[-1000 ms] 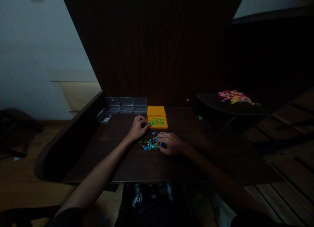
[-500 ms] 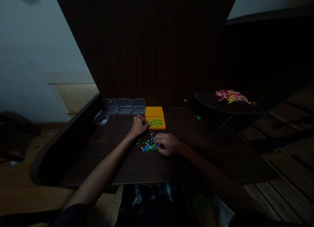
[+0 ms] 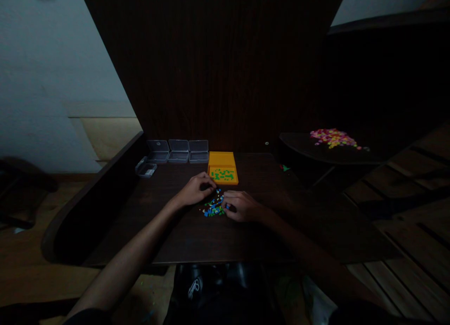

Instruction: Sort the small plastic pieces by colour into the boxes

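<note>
A small heap of blue, green and white beads (image 3: 214,207) lies on the dark wooden table (image 3: 197,236). My left hand (image 3: 194,190) rests at the heap's left edge, fingers curled together in a pinch over the beads; what is between the fingertips is too small to see. My right hand (image 3: 241,206) sits at the heap's right side, fingers bent down onto the beads. Just behind the heap stands an orange tray (image 3: 222,168) with green beads in it.
Three clear plastic boxes (image 3: 178,151) stand in a row left of the orange tray, and a fourth small one (image 3: 146,169) lies nearer the table's raised left rim. A pile of pink and yellow beads (image 3: 333,138) lies on a round dark surface at the right.
My left hand has drawn back from the orange tray's front left corner to the bead heap. My right hand has stayed at the heap.
</note>
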The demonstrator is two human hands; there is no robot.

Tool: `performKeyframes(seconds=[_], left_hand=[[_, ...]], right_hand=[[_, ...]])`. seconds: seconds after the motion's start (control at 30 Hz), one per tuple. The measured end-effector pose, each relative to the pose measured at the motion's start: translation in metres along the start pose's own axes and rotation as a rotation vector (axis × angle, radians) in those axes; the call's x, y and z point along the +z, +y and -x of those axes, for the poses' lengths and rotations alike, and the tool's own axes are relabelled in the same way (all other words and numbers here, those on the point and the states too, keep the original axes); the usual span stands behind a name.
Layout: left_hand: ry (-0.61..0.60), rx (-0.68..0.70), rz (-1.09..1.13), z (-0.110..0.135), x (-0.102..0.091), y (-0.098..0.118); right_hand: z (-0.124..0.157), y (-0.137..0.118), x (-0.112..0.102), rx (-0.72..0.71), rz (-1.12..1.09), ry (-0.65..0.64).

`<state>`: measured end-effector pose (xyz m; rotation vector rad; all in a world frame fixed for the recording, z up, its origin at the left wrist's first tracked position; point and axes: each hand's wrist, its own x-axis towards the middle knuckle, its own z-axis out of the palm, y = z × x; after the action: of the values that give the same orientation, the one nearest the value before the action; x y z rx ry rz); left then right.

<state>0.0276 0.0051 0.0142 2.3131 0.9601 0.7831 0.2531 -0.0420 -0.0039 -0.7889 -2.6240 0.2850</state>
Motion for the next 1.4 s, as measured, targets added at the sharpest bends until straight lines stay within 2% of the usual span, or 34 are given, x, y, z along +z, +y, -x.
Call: performKeyframes(seconds=[0.1,0.17,0.57,0.67,0.83,0.97,1.17,1.3,1.4], left_hand=[[-0.179,0.069,0.000,0.012,0.003,0.013],[-0.224,0.077,0.004,0.016,0.005,0.018],[-0.236,0.116,-0.020,0.017,0.013,0.015],[-0.252,0.124,-0.024,0.017,0.010,0.017],[-0.256,0.122,-0.024,0.019,0.007,0.016],[-0.245,0.126,-0.020,0.019,0.007,0.015],[-0.257,0.141,-0.047,0.018,0.010,0.019],[-0.258,0.135,-0.075,0.018,0.011,0.018],[-0.258,0.134,-0.084,0.018,0.011,0.018]], right_hand=[[0.000,0.001,0.001,0.004,-0.013,0.020],[0.000,0.004,0.000,0.020,-0.025,0.031],[0.007,0.022,-0.019,0.209,-0.129,0.178],[0.005,0.022,-0.020,0.327,-0.302,0.262],[0.004,0.023,-0.027,0.547,-0.764,0.420],[0.005,0.027,-0.032,0.618,-0.904,0.517],[0.004,0.039,-0.025,0.604,-0.737,0.526],[0.006,0.051,-0.021,0.613,-0.513,0.553],[0.005,0.056,-0.022,0.565,-0.277,0.522]])
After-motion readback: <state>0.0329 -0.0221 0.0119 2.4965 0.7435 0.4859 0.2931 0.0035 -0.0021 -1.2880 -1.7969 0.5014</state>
